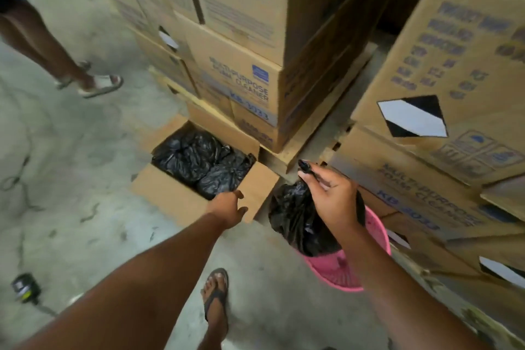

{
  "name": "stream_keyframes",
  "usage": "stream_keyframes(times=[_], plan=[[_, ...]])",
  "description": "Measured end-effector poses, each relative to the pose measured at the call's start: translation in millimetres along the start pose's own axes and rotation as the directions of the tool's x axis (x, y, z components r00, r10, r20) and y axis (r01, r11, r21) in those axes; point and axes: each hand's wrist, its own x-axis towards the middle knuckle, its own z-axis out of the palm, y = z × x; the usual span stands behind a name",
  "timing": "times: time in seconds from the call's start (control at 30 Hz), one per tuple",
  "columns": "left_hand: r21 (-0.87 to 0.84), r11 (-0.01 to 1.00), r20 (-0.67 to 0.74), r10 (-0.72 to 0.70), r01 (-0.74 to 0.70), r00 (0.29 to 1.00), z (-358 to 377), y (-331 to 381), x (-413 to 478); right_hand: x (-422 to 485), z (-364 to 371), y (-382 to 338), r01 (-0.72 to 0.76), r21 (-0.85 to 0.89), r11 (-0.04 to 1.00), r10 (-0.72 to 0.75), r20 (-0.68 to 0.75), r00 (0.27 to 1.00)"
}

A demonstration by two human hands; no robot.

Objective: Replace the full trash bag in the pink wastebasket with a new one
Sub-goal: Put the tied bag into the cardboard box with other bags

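My right hand (pixel 331 197) grips the knotted top of a full black trash bag (pixel 295 221), which hangs above the pink wastebasket (pixel 338 273). The basket stands on the floor against the cartons at the right, and its inside looks bare below the bag. My left hand (pixel 228 206) reaches forward with fingers apart and holds nothing. It is at the near flap of an open cardboard box (pixel 170 196) that contains several tied black bags (pixel 203 160).
Tall stacks of cardboard cartons (pixel 241 37) on wooden pallets stand ahead, and more cartons (pixel 443 111) rise at the right. Another person's legs in sandals (pixel 93 84) are at the upper left. A small black device (pixel 25 287) with a cable lies on the concrete floor, lower left. My sandalled foot (pixel 216 298) is below.
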Motion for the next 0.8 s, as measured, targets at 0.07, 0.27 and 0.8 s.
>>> stream_keyframes(times=[0.07, 0.27, 0.8], plan=[[-0.016, 1.0, -0.031, -0.026, 0.025, 0.999, -18, -19, 7, 13, 22, -13, -0.066, 0.034, 0.997, 0.065, 0.03, 0.997], [-0.046, 0.997, -0.062, -0.062, 0.059, 0.996, -67, -87, 45, 51, 114, -15, -0.172, 0.066, 0.983, 0.168, 0.065, 0.984], [0.017, 0.998, -0.114, -0.058, 0.061, 0.992, -68, -254, 164, 121, 363, 68, -0.16, -0.186, 0.969, 0.192, 0.17, 0.967]])
